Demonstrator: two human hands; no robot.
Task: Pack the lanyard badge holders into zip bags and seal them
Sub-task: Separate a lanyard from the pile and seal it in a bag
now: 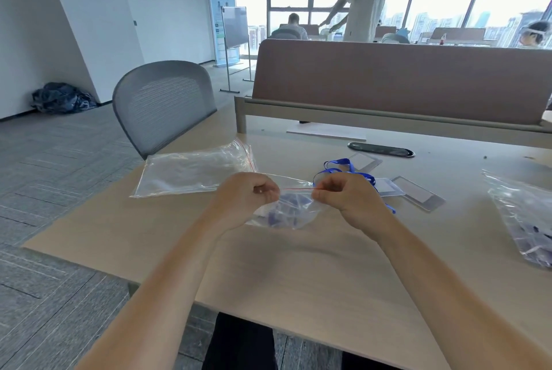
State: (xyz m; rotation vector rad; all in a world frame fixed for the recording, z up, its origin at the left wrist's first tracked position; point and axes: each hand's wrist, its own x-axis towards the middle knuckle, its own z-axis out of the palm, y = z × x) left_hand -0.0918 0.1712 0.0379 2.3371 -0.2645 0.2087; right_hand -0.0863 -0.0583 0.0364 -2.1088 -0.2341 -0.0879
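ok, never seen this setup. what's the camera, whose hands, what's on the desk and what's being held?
No robot here: one camera worn on a person's head looks down at their own bare hands. The left hand and right hand each pinch the red zip edge of a clear zip bag with bluish contents, seemingly badge holders. On the table lie empty bags at the left, loose badge holders with blue lanyards behind the right hand, and a filled bag at far right. Whether the zip is fully sealed I cannot tell.
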